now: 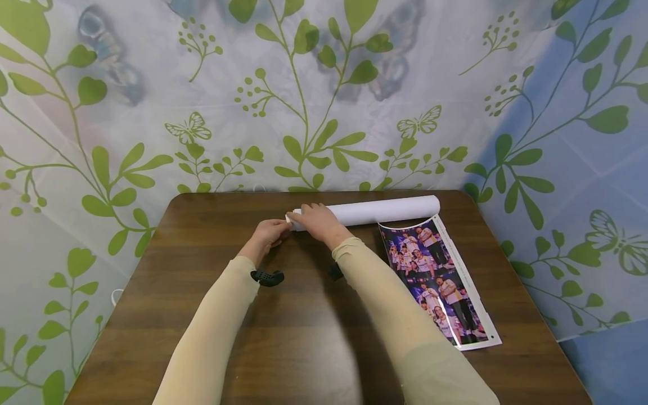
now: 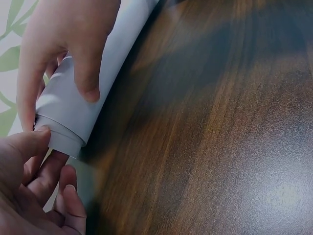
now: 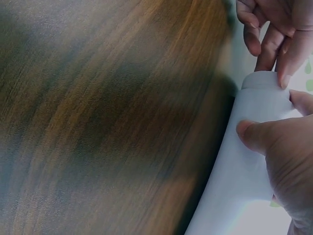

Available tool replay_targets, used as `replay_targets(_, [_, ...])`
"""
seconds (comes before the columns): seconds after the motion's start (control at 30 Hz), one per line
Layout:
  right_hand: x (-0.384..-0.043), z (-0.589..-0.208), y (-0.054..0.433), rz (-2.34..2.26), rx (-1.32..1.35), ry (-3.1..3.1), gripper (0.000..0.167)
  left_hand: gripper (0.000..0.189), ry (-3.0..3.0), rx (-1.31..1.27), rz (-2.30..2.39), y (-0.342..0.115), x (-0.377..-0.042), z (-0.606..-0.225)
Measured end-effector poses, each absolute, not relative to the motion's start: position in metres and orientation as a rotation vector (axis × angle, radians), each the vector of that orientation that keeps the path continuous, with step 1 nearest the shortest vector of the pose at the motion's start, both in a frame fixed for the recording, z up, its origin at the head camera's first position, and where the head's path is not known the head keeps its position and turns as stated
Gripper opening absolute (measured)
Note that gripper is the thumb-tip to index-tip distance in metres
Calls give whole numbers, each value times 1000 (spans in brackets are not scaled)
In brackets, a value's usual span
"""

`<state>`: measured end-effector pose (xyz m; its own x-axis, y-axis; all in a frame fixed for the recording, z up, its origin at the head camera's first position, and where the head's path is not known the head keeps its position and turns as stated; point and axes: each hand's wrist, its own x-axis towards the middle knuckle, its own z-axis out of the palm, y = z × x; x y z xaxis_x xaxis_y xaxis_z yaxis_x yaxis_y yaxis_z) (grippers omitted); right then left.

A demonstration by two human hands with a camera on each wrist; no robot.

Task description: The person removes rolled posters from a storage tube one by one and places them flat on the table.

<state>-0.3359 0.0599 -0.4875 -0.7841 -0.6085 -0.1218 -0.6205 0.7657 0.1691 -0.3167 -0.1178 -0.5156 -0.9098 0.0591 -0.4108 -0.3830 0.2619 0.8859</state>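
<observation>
A white paper roll [image 1: 382,211] lies along the far side of the table, its left end between my hands. My left hand [image 1: 268,232] pinches the edge of an inner layer [image 2: 63,141] that sticks out of this end, thumb outside and fingertips reaching into the opening. Just behind that end, my right hand [image 1: 318,222] grips the roll from above, its thumb [image 3: 252,134] on the near side and its fingers over the far side. A printed photo sheet [image 1: 440,281] with white borders lies below the roll's right end; whether the two are joined cannot be told.
The brown wooden table [image 1: 298,349] carries the roll and sheet. Behind it hangs a leaf-patterned cloth [image 1: 324,101], close to the table's far edge. A black wrist device [image 1: 267,278] is strapped at my left wrist.
</observation>
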Motion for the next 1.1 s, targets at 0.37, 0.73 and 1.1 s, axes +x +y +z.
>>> replay_targets(0.37, [-337, -491, 60, 273, -993, 2889, 58, 40, 2217, -283, 1655, -120, -316, -516])
replay_targets(0.73, [-334, -491, 60, 277, -1024, 2899, 64, 42, 2190, -304, 1678, -126, -315, -514])
replay_targets(1.1, [-339, -496, 64, 289, -1020, 2908, 65, 42, 2193, -322, 1667, -129, -313, -510])
